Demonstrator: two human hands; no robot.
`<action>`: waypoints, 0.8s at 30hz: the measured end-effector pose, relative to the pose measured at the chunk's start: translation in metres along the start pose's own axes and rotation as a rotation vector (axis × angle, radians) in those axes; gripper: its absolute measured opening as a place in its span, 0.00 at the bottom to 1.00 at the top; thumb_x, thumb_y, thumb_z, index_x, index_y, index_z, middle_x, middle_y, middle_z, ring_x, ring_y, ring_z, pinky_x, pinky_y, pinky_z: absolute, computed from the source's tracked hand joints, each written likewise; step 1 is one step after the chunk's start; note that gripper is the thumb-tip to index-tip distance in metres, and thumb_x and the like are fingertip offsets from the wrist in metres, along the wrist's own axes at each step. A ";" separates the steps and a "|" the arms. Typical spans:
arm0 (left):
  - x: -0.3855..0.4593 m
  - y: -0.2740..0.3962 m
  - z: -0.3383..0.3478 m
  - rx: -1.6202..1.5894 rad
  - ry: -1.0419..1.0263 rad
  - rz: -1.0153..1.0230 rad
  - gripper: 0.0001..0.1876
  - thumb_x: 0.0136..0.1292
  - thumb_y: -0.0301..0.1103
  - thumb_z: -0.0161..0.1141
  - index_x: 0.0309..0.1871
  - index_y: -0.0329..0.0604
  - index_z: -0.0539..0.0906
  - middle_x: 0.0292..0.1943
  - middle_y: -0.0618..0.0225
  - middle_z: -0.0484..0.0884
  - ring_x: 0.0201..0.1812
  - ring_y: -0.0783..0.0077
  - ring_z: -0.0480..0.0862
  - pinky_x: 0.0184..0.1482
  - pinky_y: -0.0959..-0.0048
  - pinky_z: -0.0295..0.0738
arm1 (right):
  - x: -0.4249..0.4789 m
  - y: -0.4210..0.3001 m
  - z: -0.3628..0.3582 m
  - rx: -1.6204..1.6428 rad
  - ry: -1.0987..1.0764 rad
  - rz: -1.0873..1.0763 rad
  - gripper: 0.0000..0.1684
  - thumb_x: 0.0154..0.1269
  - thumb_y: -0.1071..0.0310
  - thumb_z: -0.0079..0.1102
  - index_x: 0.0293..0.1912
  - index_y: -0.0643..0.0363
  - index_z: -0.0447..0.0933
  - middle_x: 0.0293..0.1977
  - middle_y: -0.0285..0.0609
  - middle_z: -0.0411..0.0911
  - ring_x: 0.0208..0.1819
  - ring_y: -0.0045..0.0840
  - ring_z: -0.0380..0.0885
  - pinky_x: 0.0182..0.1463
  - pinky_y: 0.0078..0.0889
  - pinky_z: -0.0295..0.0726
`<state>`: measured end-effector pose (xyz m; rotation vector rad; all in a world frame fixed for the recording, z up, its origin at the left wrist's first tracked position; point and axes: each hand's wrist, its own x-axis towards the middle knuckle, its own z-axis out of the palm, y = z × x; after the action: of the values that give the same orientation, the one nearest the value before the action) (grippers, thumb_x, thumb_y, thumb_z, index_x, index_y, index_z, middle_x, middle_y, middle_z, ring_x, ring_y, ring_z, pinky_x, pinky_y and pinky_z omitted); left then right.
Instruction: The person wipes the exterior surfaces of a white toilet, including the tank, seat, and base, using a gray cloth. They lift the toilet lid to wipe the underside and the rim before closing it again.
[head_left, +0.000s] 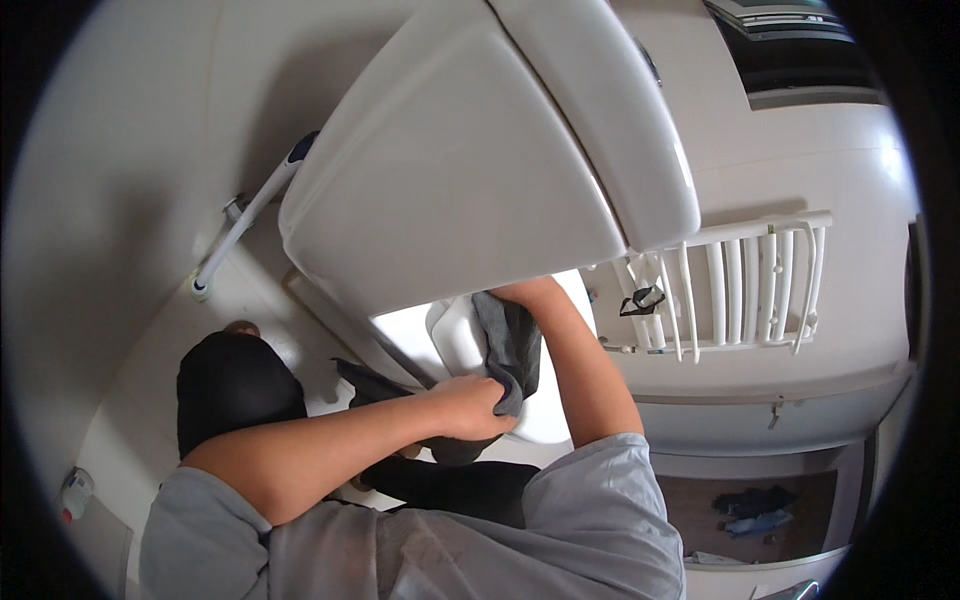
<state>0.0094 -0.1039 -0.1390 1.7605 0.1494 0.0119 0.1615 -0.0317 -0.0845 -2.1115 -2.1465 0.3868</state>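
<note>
My left hand (472, 409) is closed on the edge of a dark grey cloth (511, 337), perhaps a garment. The cloth runs up beside a white moulded part inside a bright white opening. My right hand (525, 291) is at the upper end of the cloth, its fingers hidden by the cloth and by the edge of a large, glossy white panel (450, 165) with a dark seam. Whether it grips cannot be told. More dark cloth (371, 382) hangs to the left behind my left forearm, possibly part of the same piece.
A white pole (247, 214) slants at the left, above the pale floor. A white towel radiator (757, 289) is on the wall at right. Clothes (757, 517) lie on a brown floor beyond a doorway at lower right. A bottle (76, 495) stands at far left.
</note>
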 end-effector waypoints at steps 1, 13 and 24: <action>-0.001 0.001 0.000 -0.005 -0.010 0.017 0.34 0.62 0.55 0.59 0.46 0.21 0.79 0.43 0.37 0.83 0.47 0.41 0.84 0.52 0.55 0.77 | -0.004 -0.001 0.003 0.011 -0.063 0.004 0.17 0.59 0.70 0.63 0.49 0.64 0.79 0.45 0.54 0.81 0.50 0.44 0.78 0.55 0.41 0.75; -0.003 0.001 -0.007 -0.358 0.217 0.085 0.32 0.61 0.50 0.64 0.51 0.21 0.75 0.45 0.34 0.81 0.49 0.45 0.83 0.53 0.59 0.76 | 0.009 0.133 -0.054 0.598 0.752 0.511 0.21 0.60 0.64 0.63 0.50 0.67 0.80 0.48 0.48 0.82 0.52 0.32 0.77 0.56 0.32 0.74; 0.003 0.000 -0.012 -0.073 0.627 -0.017 0.30 0.66 0.37 0.58 0.63 0.27 0.62 0.58 0.34 0.70 0.60 0.38 0.73 0.59 0.52 0.71 | 0.032 0.142 0.013 0.103 0.417 0.394 0.20 0.58 0.63 0.61 0.48 0.64 0.82 0.50 0.54 0.81 0.57 0.47 0.75 0.61 0.40 0.73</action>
<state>0.0112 -0.0921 -0.1371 1.6325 0.6096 0.5529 0.2948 -0.0006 -0.1364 -2.3006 -1.4601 0.0711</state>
